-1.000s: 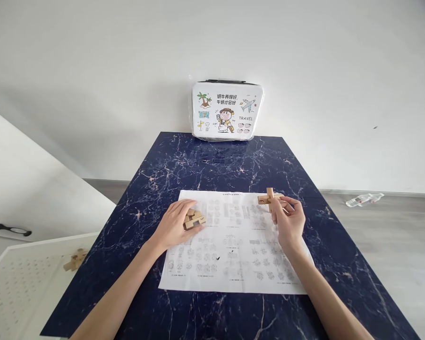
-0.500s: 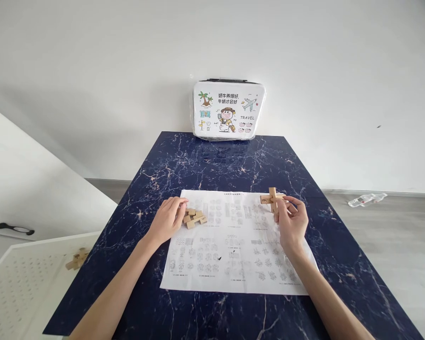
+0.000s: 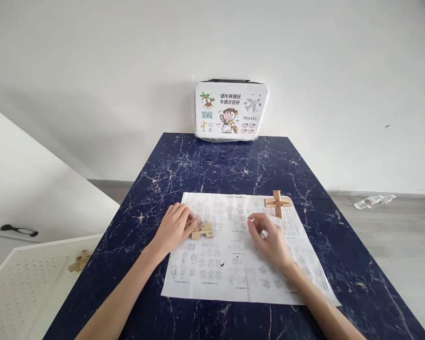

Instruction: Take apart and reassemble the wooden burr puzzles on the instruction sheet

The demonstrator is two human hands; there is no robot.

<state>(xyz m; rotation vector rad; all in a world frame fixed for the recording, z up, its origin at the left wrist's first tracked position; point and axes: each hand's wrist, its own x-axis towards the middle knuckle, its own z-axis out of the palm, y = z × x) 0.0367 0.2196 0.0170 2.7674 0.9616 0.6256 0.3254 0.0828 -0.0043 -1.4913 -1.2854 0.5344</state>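
Note:
A printed sheet [image 3: 241,269] lies on the dark blue marbled table. On its left part sit several notched wooden pieces [image 3: 202,231], and my left hand [image 3: 175,226] has its fingers closed on their left end, partly covering them. A cross-shaped wooden puzzle [image 3: 277,203] stands by itself at the sheet's upper right corner. Below and left of that cross, my right hand [image 3: 269,238] hovers over the sheet, thumb and index finger curled but apart, with nothing between them.
At the table's [image 3: 226,174] far edge a white cartoon case [image 3: 231,112] leans against the wall. Lower left, a white perforated basket [image 3: 24,283] holds another wooden piece [image 3: 80,261]. Clear plastic bottles [image 3: 374,201] lie on the floor at right.
My right hand has let go of the wooden cross and moved left and down. The pieces by my left hand have shifted slightly down and right. The view has moved a little.

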